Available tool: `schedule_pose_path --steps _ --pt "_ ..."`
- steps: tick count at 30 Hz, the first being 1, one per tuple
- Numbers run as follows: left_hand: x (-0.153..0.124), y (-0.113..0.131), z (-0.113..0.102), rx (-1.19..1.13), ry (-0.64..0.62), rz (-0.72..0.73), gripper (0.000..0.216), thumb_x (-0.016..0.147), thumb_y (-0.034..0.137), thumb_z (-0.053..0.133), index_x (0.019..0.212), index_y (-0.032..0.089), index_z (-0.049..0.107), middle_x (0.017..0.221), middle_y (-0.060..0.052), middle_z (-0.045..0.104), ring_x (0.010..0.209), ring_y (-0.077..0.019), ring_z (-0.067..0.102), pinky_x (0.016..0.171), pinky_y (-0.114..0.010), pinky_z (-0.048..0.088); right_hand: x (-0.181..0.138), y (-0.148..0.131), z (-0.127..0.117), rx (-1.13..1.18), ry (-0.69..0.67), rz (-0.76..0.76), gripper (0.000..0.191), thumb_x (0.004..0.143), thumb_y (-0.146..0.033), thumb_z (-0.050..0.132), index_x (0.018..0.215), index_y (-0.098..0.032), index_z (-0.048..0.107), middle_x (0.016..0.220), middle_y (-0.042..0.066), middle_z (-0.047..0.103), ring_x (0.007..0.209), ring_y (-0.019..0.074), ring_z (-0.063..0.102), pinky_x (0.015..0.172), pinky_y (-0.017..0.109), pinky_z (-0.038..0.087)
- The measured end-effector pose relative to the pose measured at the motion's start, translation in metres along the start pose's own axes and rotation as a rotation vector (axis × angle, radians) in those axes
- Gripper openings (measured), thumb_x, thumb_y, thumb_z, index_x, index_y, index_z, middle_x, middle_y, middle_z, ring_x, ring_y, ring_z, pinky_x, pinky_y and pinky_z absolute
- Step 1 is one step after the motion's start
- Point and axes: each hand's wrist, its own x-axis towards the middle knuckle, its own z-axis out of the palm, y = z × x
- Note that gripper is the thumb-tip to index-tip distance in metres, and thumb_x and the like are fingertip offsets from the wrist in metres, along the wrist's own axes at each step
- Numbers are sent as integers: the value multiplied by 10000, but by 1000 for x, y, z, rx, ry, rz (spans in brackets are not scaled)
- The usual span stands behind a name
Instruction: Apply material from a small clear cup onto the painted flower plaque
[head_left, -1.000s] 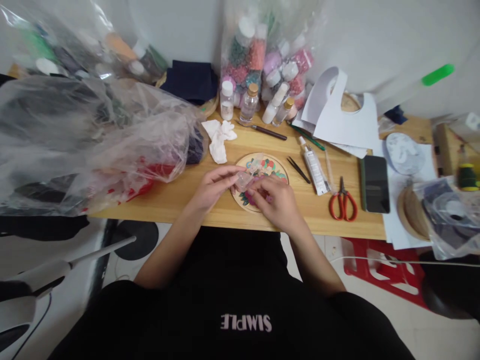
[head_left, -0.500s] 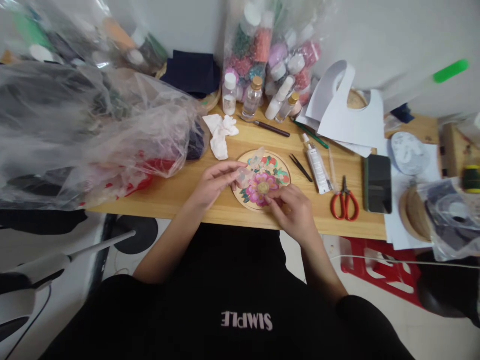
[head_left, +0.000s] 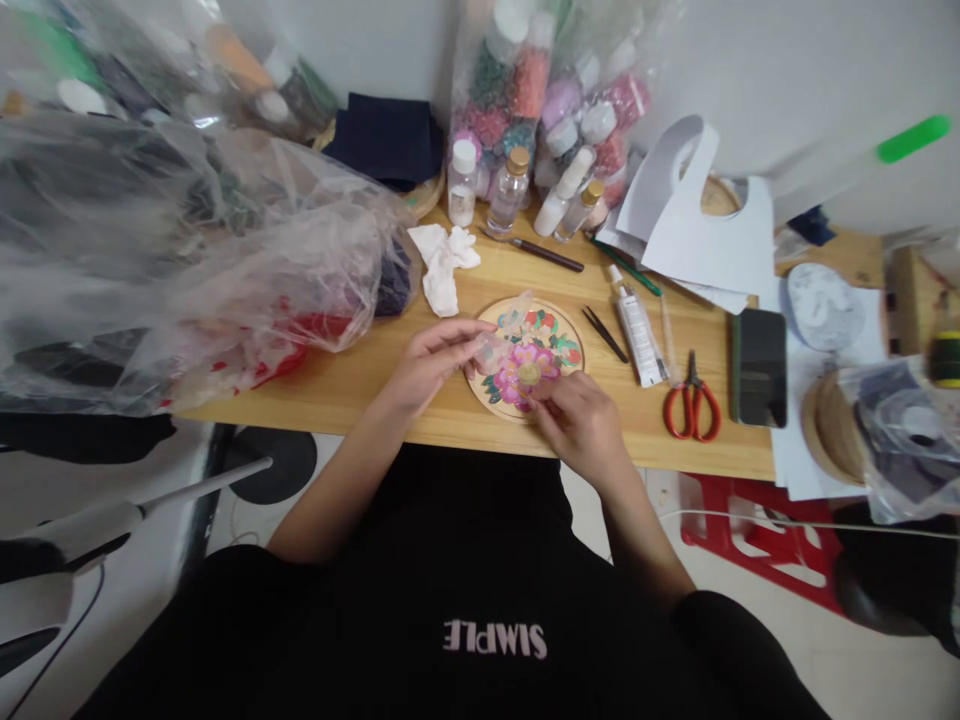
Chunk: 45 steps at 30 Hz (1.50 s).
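A round wooden disc with a floral design lies at the table's front edge. Its largest flower is pink-purple with a yellowish centre. My left hand is closed at the disc's left side, pinching a small clear plastic bag that hangs over the design. At the lower right of the flower is my right hand, its thumb and fingertips pressed together close to the petals. Anything between those fingertips is too small to make out. Black tweezers lie just right of the disc.
Right of the disc are a glue tube, red-handled pliers and a phone. Behind it stand bottles, with a brown-handled tool and crumpled tissue before them. A large plastic bag covers the left side.
My right hand has shifted very slightly leftward against the flower. My left hand keeps its pinch on the clear plastic bag. The whole view has moved a little.
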Motion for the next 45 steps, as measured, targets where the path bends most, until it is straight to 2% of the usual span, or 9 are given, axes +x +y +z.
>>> schedule_pose_path --steps 9,14,19,23,27,30,36,45 --pt "0 -1 -1 -2 -5 1 203 692 280 792 876 198 766 847 -27 754 630 -105 640 555 -214 482 -2 2 -1 -6 -19 31 133 910 -233 554 811 -213 640 731 43 684 714 198 589 645 325 462" --pt "1 -1 -1 -25 -9 3 230 664 306 822 866 207 775 799 -16 748 628 -105 646 539 -202 479 -1 2 -7 3 -20 26 126 907 -217 562 805 -211 635 674 31 647 681 192 572 617 314 445" --pt "0 0 0 -8 2 3 228 675 307 817 868 192 772 775 -18 738 622 -106 643 548 -209 482 11 -6 -15 64 84 9 106 903 -180 565 822 -219 621 619 3 595 630 174 539 604 312 433" --pt "-1 0 1 -20 6 0 221 668 302 825 863 209 779 766 -5 738 615 -96 633 552 -203 480 27 -14 -13 59 106 0 138 921 -207 536 815 -229 623 630 14 601 645 184 545 609 330 422" --pt "0 0 0 -23 -3 6 220 672 296 823 871 214 779 841 -13 752 645 -97 630 561 -204 488 39 -16 -4 -11 86 -27 155 912 -191 521 801 -224 624 671 36 634 695 201 560 636 335 430" --pt "0 -1 -1 -12 -5 5 232 678 307 818 887 214 781 865 -22 755 657 -104 629 568 -210 493 42 -14 1 -43 11 3 155 891 -185 526 772 -227 615 718 51 658 744 217 570 668 340 438" --pt "1 -4 -4 -9 -19 15 244 679 332 825 895 228 785 907 -30 761 666 -103 634 588 -211 501 43 -13 3 99 -68 52 161 890 -203 536 754 -212 622 681 30 633 700 196 559 665 325 436" --pt "0 -1 -2 11 -11 4 257 674 332 824 892 205 776 872 -33 751 658 -112 631 578 -223 494 38 -17 0 320 59 186 145 880 -229 576 744 -219 625 610 -19 588 590 138 527 606 287 440"
